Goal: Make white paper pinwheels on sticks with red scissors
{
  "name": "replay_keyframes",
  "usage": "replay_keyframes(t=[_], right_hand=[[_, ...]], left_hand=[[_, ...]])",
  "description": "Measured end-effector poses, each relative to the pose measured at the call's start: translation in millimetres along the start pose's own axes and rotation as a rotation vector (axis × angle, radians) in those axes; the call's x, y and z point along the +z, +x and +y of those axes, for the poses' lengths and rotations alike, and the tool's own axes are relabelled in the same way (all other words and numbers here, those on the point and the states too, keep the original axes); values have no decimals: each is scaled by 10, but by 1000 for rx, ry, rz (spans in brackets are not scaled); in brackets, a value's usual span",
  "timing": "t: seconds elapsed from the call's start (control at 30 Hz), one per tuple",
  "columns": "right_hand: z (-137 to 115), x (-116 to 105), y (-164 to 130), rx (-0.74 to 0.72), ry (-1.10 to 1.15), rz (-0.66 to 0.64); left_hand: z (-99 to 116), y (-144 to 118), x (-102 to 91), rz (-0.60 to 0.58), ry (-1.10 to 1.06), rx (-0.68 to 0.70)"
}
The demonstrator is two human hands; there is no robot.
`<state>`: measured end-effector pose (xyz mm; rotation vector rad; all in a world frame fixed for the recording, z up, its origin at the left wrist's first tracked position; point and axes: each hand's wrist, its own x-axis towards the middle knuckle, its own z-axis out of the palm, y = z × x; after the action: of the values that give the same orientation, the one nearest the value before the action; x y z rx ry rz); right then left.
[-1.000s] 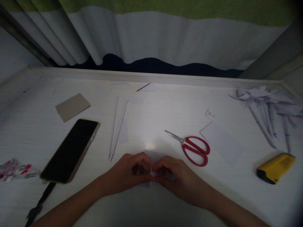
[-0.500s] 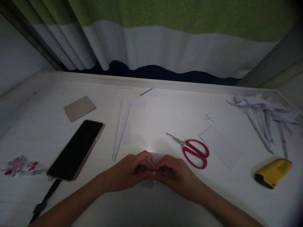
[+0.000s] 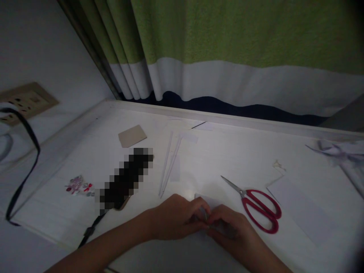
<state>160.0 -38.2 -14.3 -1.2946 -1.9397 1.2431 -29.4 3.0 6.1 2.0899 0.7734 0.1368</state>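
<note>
1. The person's left hand (image 3: 182,220) and right hand (image 3: 234,229) meet low in the view, near the wearer's side of the surface (image 3: 236,151).
2. On each hand the thumb and index finger are pressed together, pinching a small pale piece (image 3: 206,216), apparently paper, right where the fingertips come together.
3. Most of that piece is hidden by the fingers, so its shape cannot be told. A pale sheet (image 3: 214,201) shows just beyond the fingertips — whether it belongs to the same piece is unclear.
4. The step in hand looks like fine two-handed shaping, perhaps folding or twisting, with both hands sharing the hold.
5. As a judgement, the next move calls for small, even finger motions: one pinch steadying the piece, the other working it. A hard pull could tear or crease something this thin.
6. The red-handled scissors (image 3: 243,194) lie just beside the right hand, touched by neither hand, their tips pointing away from it and leftward.
7. A larger white sheet (image 3: 304,208) lies flat just right of the scissors.
8. Two thin white rods (image 3: 165,163) lie beyond the left hand — close together, well apart from the scissors and also unheld.
</note>
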Motion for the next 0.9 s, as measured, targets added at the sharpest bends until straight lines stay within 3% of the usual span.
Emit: replay_keyframes(t=[0.07,0.23,0.33,0.5,0.67,0.77,0.9], right_hand=[[-5,-10,-13,-13,-27,10],[-93,-65,-36,-137,-116,7],[-163,-102,-42,-206,-241,-53],[-190,-108,-72,-297,-387,-73],[-179,-97,-96,-306,-470,-109],[-211,-124,-88,-223,-434,-142],[-231,-166,-62,-169,-385,-183]], left_hand=[[20,-14,-41,40,18,-31],[101,42,-263,269,93,-157],[181,163,-379,310,218,-125],[239,440,-383,33,335,29],[156,631,-347,-174,251,158],[111,669,-344,-216,231,150],[90,660,-315,-181,262,133]])
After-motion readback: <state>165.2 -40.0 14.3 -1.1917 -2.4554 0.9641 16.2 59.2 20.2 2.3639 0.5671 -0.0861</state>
